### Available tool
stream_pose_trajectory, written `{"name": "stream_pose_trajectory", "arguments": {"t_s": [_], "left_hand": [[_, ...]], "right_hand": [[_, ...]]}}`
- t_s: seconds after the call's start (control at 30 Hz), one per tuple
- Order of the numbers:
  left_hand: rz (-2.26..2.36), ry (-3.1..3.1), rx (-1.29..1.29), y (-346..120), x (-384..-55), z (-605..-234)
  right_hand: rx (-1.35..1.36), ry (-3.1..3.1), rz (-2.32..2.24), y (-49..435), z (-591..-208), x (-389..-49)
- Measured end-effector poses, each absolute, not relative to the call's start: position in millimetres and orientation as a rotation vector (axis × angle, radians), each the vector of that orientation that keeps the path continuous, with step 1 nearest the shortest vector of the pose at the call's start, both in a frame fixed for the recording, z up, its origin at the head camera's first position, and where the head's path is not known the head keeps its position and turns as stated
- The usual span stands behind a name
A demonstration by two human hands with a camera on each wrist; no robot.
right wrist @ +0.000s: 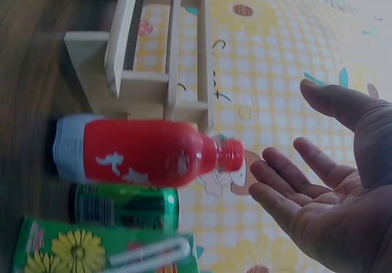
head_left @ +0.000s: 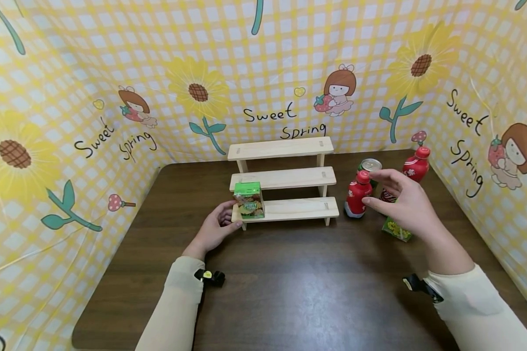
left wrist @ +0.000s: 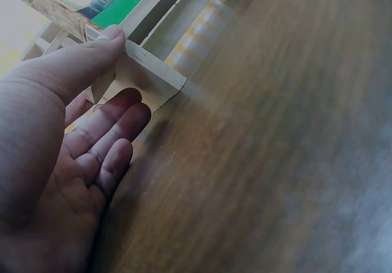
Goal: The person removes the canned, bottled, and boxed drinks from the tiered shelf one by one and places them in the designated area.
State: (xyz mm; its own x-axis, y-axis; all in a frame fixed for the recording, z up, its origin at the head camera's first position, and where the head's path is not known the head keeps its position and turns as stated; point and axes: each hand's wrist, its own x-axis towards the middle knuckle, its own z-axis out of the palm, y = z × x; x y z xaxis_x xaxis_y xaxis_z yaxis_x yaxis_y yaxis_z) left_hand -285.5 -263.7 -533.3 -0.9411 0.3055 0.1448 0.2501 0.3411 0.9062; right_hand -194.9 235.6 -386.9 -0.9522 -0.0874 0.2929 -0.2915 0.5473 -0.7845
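My left hand (head_left: 215,228) is at the left end of the lowest step of a three-step wooden display stand (head_left: 300,208). In the left wrist view its thumb lies against the step's corner, with the index finger partly hidden behind the end; the other fingers are loosely bent below. A small green drink carton (head_left: 249,201) stands upright on that step's left end. My right hand (head_left: 408,207) is held with fingers spread beside a red bottle (head_left: 356,195). The right wrist view shows a gap between this hand (right wrist: 331,193) and the bottle's cap.
Behind the red bottle stands a green can (head_left: 371,165). A second red bottle (head_left: 416,165) is farther right, and a green carton with yellow flowers (head_left: 396,229) is partly under my right hand. A yellow checked cloth (head_left: 263,73) surrounds the dark wooden table (head_left: 285,287).
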Motion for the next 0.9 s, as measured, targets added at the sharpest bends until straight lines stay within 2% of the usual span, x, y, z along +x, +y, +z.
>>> {"name": "stream_pose_trajectory", "arguments": {"t_s": [0.43,0.9], "left_hand": [[1.680,2.533,0.531,-265,-287,-535],[1.697,2.520,0.525,-264,-286,-534]], "right_hand": [[0.530,-2.537,1.510,196,-396,-210],[0.603,-2.516,1.578,157,-407,-229]]}}
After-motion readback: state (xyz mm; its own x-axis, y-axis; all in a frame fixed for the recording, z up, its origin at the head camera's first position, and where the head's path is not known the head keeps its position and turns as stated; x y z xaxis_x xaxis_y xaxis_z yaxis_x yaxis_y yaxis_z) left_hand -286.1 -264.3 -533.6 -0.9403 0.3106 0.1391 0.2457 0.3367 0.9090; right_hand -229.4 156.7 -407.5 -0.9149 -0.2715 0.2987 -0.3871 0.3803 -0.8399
